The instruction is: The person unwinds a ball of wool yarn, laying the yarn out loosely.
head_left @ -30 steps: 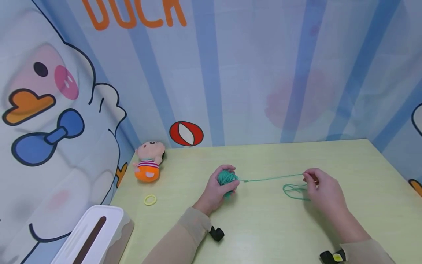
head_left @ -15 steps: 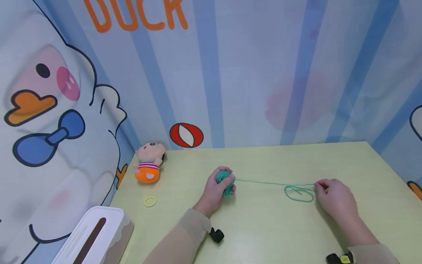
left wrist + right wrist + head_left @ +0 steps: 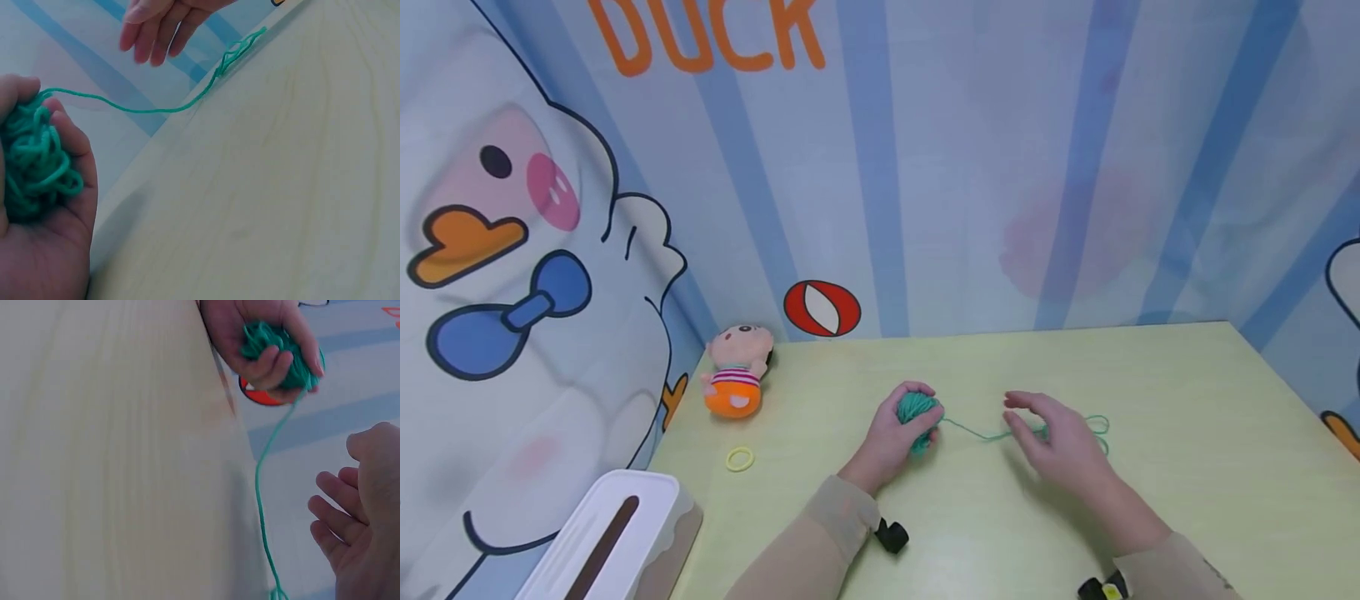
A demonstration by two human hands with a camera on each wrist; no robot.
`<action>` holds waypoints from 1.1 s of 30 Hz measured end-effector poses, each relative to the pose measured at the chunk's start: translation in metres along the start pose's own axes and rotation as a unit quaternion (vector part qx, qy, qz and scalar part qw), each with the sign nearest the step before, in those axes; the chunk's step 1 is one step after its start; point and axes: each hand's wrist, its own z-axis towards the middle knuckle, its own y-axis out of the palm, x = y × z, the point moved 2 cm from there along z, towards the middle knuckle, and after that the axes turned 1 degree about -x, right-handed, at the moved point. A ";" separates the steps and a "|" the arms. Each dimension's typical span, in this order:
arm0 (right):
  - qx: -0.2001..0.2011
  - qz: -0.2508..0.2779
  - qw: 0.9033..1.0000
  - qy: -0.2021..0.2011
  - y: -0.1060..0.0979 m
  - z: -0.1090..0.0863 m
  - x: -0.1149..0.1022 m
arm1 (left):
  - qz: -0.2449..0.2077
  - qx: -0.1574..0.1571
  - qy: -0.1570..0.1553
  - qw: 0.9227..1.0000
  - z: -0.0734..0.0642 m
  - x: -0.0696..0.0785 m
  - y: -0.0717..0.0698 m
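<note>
Yarn: green ball (image 3: 916, 410) in the left hand (image 3: 887, 437), over the table (image 3: 970, 517). Left thumb lies across the near side and the fingers curl round the far side, so the ball is gripped firmly.

Right hand (image 3: 1063, 437): thumb and fingers apart, nothing pinched. Both wrist views show the strand (image 3: 966, 429) passing clear of its fingertips.

Progress, as judged: the bulk of the visible yarn is wound; 1 slack strand and a few loose loops (image 3: 1100, 427) are not. The strand leaves the ball, sags towards the table and runs to the loops, which lie partly behind the right hand in the head view. How much yarn remains in the loops is hard to tell, since that hand covers some of them.

Containers: 1, a white-topped box (image 3: 657, 492) with a long brown slot in its lid, at the table's left side. Contents not visible.

Also on the table, well apart from the yarn: 1 plush doll (image 3: 735, 375) in orange shorts near the back left corner, and 1 yellow ring (image 3: 740, 459) lying in front of it.
</note>
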 end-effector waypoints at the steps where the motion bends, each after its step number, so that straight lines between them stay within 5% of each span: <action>1: -0.023 0.013 1.000 0.000 0.009 0.002 -0.007 | 0.006 -0.001 0.000 1.000 0.000 0.000 -0.001; 7: -0.088 0.020 0.996 0.010 0.047 0.014 -0.031 | 0.037 -0.011 0.016 0.999 -0.001 0.000 -0.002; 13: -0.055 0.009 0.998 0.033 0.050 0.017 -0.032 | 0.061 -0.016 0.021 0.998 -0.002 0.001 -0.003; 18: -0.015 0.015 0.999 0.048 0.034 0.015 -0.024 | 0.085 0.011 0.009 0.996 -0.002 0.002 -0.005; 26: 0.024 0.002 0.998 0.053 0.008 0.010 -0.011 | -0.071 -0.029 0.006 0.997 -0.001 0.003 -0.001; 33: 0.045 -0.007 0.997 0.068 -0.012 0.003 -0.002 | -0.090 -0.027 0.021 0.995 -0.002 0.005 0.000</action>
